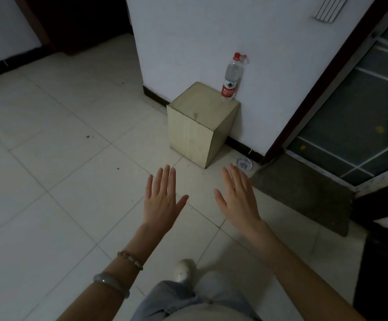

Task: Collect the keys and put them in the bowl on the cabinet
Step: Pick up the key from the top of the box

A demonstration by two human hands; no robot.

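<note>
Keys [195, 116], a small dark cluster too dim to make out in detail, lie on top of a pale wooden cabinet [189, 135] that stands on the tiled floor [56, 172] against a white wall [200, 33]. At the cabinet's back right corner, touching the wall, a clear plastic water bottle [231, 76] with a red cap and red label stands upright. A small shallow bowl [244, 163] sits on the floor just beside the cabinet's right base, near the dark skirting; whether anything lies in it cannot be told.

Both of the person's arms reach forward over the tiles, palms down. The left hand [162, 200] is spread flat with fingers extended and thumb out to the side, holding nothing. The right hand [240, 198] is likewise flat and wide, fingers together and pointing toward the cabinet, empty; its fingertips overlap the bowl's edge in the view. Neither hand touches the cabinet or the keys, which lie well ahead of them.

The left forearm wears a beaded bracelet [130, 260] and, nearer the elbow, a pale bangle [110, 283]. Below, a light shoe [183, 269] and grey trousers [176, 300] show. A grey doormat [304, 191] lies at the right before a dark-framed glass door [359, 117].
</note>
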